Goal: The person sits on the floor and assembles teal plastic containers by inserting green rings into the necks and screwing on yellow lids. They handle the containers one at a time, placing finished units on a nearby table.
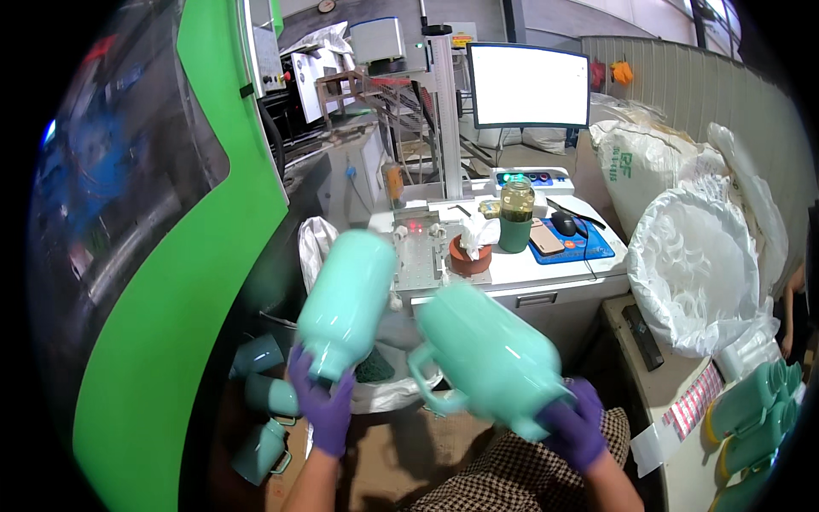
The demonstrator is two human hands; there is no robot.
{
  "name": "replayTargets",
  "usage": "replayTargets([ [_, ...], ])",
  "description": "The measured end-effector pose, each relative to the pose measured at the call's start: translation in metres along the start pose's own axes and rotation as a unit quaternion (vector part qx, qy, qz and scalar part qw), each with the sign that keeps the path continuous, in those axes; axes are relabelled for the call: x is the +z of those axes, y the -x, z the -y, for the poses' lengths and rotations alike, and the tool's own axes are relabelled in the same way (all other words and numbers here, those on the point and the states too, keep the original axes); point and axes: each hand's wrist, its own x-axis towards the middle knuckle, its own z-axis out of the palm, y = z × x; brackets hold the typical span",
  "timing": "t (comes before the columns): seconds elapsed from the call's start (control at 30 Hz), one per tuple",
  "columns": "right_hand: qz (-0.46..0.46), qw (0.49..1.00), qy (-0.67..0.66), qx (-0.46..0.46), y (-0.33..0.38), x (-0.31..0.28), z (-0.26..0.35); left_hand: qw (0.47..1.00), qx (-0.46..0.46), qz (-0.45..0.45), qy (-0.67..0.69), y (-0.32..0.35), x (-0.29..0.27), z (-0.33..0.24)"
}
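My left hand (322, 408), in a purple glove, grips the narrow end of a mint-green plastic jug (345, 294) that points up and away from me. In my right hand (577, 428), also purple-gloved, is a second mint-green jug (488, 354) lying on its side, its handle (426, 380) turned toward the left. The two jugs are held apart in front of my lap, above a white bag (384, 388).
Three more mint jugs (260, 401) lie on the floor at lower left beside a large green machine (183, 282). Ahead stands a white workstation (529, 273) with a monitor (529, 85), a jar (516, 213) and a mouse pad (576, 241). Big white sacks (695, 264) and more jugs (755, 422) are at right.
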Motion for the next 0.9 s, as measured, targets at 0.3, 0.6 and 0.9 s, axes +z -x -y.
replayTargets([
  [0.3,-0.108,0.941,-0.065,0.315,0.16,-0.185,0.097,0.972,0.127,0.11,-0.166,-0.068,0.218,0.077],
  [0.6,0.072,0.956,-0.036,0.282,0.122,-0.146,0.106,0.946,0.035,0.16,-0.28,-0.094,0.22,0.069],
  [0.9,0.043,0.898,-0.193,0.393,0.06,-0.09,0.105,0.636,0.124,0.71,0.277,0.025,0.136,-0.227],
])
